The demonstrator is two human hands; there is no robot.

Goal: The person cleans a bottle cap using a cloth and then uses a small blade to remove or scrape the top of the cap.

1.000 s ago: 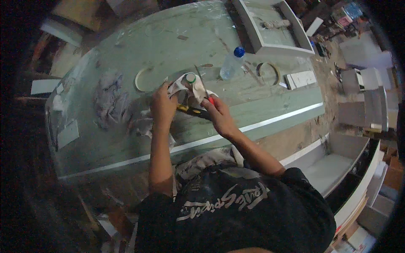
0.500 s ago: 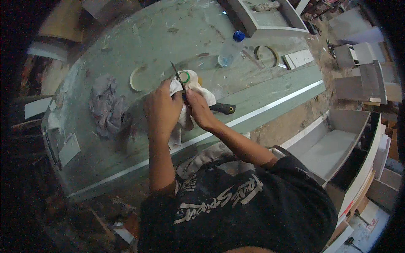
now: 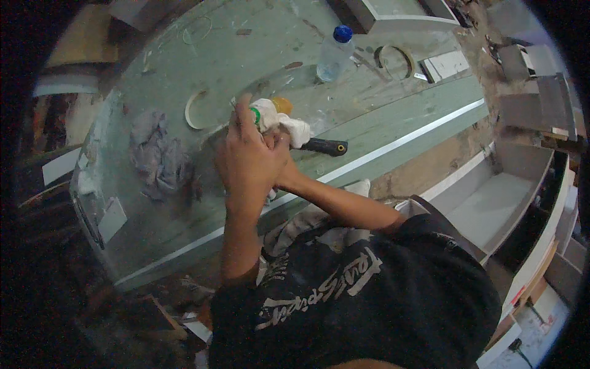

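My left hand (image 3: 249,157) is closed over the front of my right hand (image 3: 281,150), near the middle of the table. Both grip a bunched white cloth (image 3: 298,131), and a scrap of it shows below them. A thin dark blade seen earlier between the hands is hidden now. By the left fingers is a green ring-shaped thing (image 3: 255,115), partly covered. Just beyond the cloth lies a small amber-yellow object (image 3: 282,105). A black tool handle (image 3: 327,146) with a yellow-rimmed hole sticks out from under the cloth to the right.
On the green table (image 3: 166,240) lie a crumpled grey cloth (image 3: 157,154), a pale tape ring (image 3: 193,111) and a tape roll (image 3: 396,61). A clear bottle with a blue cap (image 3: 335,55) stands farther back. White panels (image 3: 445,66) and an open drawer box (image 3: 491,190) are at the right.
My left hand has turned and closed across the right hand, covering the dark blade that pointed up before. The whole view has shifted slightly.
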